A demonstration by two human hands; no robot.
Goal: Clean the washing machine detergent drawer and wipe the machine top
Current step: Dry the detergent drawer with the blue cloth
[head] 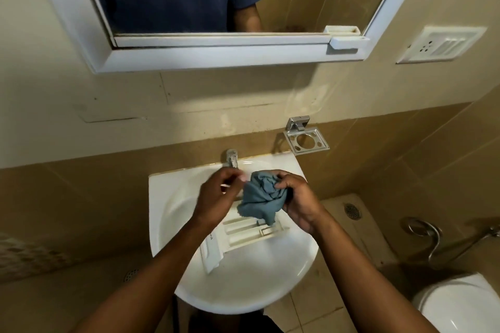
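A white detergent drawer (238, 235) lies across the bowl of a white wash basin (243, 286), its front panel toward the near left. Above it hangs a bunched grey-blue cloth (259, 197). My right hand (297, 197) grips the cloth's right side. My left hand (216, 192) is just left of the cloth, below the chrome tap (232, 157), with its fingertips curled at the cloth's upper edge. Whether the left fingers pinch the cloth is not clear. The cloth hides the drawer's far end.
A white-framed mirror (216, 54) hangs above the basin. A chrome soap holder (307, 140) is fixed to the wall right of the tap. A toilet (460, 305) and a hose (433, 240) stand at the right. A wall socket (441, 44) is upper right.
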